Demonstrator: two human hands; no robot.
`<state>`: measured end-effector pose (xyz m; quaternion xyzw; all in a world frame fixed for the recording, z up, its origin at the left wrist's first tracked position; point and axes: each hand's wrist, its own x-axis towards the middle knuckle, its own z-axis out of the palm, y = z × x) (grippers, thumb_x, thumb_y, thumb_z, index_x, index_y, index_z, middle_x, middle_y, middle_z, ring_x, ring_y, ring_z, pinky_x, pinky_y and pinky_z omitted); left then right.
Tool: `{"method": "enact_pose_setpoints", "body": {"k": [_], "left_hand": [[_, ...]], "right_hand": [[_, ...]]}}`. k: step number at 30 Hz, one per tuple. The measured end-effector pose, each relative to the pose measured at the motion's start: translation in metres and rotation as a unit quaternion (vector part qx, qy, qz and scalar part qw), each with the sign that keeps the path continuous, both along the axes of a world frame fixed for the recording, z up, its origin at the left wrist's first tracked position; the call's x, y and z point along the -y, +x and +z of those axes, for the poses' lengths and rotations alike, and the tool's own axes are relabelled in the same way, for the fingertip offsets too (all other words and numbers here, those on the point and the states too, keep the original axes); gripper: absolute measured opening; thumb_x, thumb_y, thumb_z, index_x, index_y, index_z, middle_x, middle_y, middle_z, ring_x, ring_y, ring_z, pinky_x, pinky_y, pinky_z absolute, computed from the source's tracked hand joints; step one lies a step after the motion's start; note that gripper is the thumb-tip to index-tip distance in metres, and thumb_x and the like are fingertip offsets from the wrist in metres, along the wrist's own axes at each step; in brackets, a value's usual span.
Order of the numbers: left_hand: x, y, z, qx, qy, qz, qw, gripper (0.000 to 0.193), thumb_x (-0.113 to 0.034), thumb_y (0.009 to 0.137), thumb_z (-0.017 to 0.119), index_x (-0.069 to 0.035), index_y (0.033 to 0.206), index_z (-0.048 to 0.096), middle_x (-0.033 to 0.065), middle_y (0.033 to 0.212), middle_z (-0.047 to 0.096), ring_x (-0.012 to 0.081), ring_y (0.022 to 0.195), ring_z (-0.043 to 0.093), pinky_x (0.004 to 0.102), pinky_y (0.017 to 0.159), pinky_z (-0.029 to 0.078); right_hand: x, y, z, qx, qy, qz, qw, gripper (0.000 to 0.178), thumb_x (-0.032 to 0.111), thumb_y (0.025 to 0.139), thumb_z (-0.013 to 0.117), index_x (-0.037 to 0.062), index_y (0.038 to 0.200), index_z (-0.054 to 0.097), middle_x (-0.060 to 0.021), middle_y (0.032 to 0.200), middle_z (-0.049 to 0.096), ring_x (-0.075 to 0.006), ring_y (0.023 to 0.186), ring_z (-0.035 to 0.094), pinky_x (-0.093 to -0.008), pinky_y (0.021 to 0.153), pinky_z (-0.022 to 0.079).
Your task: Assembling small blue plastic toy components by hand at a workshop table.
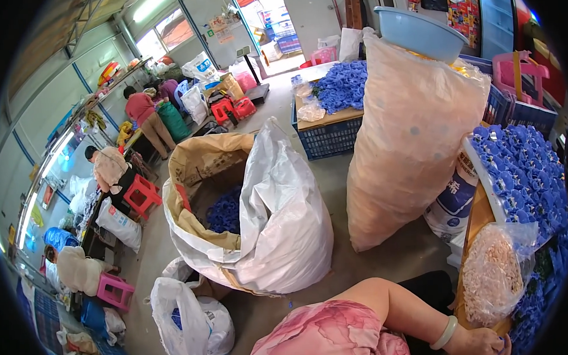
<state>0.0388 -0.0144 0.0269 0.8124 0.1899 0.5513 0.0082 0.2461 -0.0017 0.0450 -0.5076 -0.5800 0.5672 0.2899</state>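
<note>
Blue flowers (523, 176) massed on table (478, 219), R side, ruffled w/ pale centres. Clear bag (491, 271) of beige bits, near hand. My L hand (479, 343) at bottom edge, by lower flowers: fingers curled, part cut off, can't tell if gripping. R hand: can't tell.

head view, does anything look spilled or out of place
The blue basin perches atop a tall stuffed sack, an odd, possibly unsteady spot; the lens makes its tilt hard to judge. A small blue scrap lies on the floor beside the big open white sack, as if dropped.
</note>
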Motion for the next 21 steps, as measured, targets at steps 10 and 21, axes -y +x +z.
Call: {"method": "enact_pose_setpoints", "body": {"k": [10, 21], "left_hand": [[-0.008, 0.006, 0.001, -0.060, -0.001, -0.022, 0.998, 0.010, -0.025, 0.082, 0.058, -0.017, 0.088, 0.061, -0.0021, 0.087, 0.061, 0.0125, 0.081, 0.060, 0.0257, 0.062, 0.049], [0.000, 0.024, -0.013, -0.106, -0.067, -0.084, 0.989, 0.027, -0.026, 0.084, 0.058, -0.022, 0.110, 0.060, -0.0042, 0.120, 0.060, 0.0097, 0.084, 0.063, 0.0229, 0.058, 0.050]], "right_hand": [[0.005, 0.014, -0.001, 0.009, 0.094, 0.085, 0.992, 0.073, 0.046, 0.081, 0.065, 0.0052, 0.136, 0.040, -0.0083, 0.115, 0.054, -0.0153, 0.087, 0.056, -0.0220, 0.067, 0.045], [-0.038, -0.102, -0.056, -0.013, 0.336, 0.129, 0.933, 0.034, 0.027, 0.085, 0.059, 0.0073, 0.112, 0.051, -0.0048, 0.090, 0.055, -0.0152, 0.072, 0.056, -0.0238, 0.062, 0.047]]}}
